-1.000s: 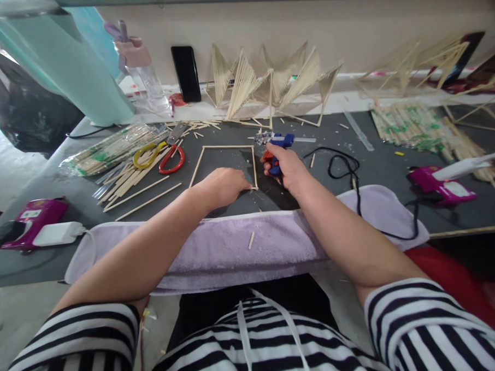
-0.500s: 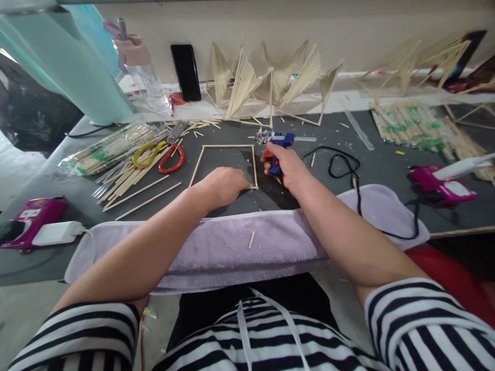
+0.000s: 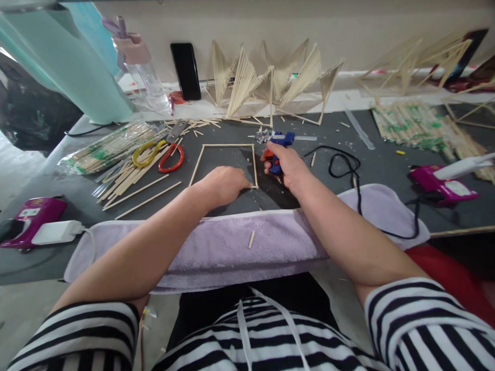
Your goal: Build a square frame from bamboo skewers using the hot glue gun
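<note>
A four-sided frame of thin wooden sticks (image 3: pixel 228 146) lies flat on the grey table. Over its near side, my left hand (image 3: pixel 225 185) is closed, with its fingertips pinching a wooden stick at the near right corner; a short end of that stick (image 3: pixel 254 187) shows past the fingers. The rest of the stick is hidden under the hand. Just right of the frame, my right hand (image 3: pixel 286 161) grips a blue hot glue gun (image 3: pixel 284 138) by its handle. The gun's nozzle points left, above the far right corner, and a clear glue stick (image 3: pixel 306 138) protrudes from its back.
Scissors (image 3: pixel 171 156) with yellow and red handles rest on loose sticks at left, beside bagged sticks (image 3: pixel 110 148). Finished stick structures (image 3: pixel 267 80) and a phone (image 3: pixel 186 72) stand along the wall. A purple towel (image 3: pixel 233 243) lines the front edge; a black cord (image 3: pixel 345 159) runs right.
</note>
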`<state>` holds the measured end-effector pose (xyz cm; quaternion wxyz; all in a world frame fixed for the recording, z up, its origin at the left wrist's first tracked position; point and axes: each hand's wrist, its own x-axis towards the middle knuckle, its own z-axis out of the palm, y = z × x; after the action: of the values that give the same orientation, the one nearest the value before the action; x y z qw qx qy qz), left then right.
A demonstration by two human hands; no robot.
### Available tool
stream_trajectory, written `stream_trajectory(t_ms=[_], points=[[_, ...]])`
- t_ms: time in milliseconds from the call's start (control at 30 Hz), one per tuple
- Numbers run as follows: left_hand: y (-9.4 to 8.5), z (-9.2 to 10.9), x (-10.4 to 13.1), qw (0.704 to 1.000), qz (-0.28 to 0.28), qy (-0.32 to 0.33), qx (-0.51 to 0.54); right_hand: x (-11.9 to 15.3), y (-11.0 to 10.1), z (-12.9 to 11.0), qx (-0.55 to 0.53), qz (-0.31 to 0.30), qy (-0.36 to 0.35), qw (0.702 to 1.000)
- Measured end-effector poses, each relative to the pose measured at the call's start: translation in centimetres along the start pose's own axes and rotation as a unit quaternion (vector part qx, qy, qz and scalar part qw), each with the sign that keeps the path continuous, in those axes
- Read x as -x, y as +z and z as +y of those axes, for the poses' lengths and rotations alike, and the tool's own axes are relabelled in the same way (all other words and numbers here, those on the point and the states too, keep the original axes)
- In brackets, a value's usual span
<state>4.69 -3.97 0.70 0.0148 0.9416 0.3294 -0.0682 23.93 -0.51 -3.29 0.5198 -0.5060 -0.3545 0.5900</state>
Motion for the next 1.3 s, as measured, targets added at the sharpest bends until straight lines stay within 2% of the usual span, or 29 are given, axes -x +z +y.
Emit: stream_trajectory(t_ms=[467, 1000, 1133, 1200, 1300], points=[[0.0, 0.1, 0.0, 1.000, -0.008, -0.006, -0.008, -0.1, -0.1, 0.1, -0.008, -0.009, -0.011, 1.000], [-0.1, -0.2, 0.7, 1.000, 0.026, 0.001, 0.000, 0.0, -0.1, -0.1, -0.007, -0.005, -0.005, 1.000], [-1.5, -1.9, 2.0, 0.994, 0.083, -0.061, 0.039, 0.2, 0.1, -0.3, -0.009, 0.002, 0.004, 1.000], [-2.2, -3.5, 2.7, 0.988, 0.108, -0.094, 0.063, 0.4, 0.2, -0.5, -0.013, 0.008, 0.008, 1.000], [-3.0, -6.1, 3.9, 0.963, 0.177, -0.176, 0.099, 0.8, 0.2, -0.8, -0.019, 0.021, 0.015, 0.999]])
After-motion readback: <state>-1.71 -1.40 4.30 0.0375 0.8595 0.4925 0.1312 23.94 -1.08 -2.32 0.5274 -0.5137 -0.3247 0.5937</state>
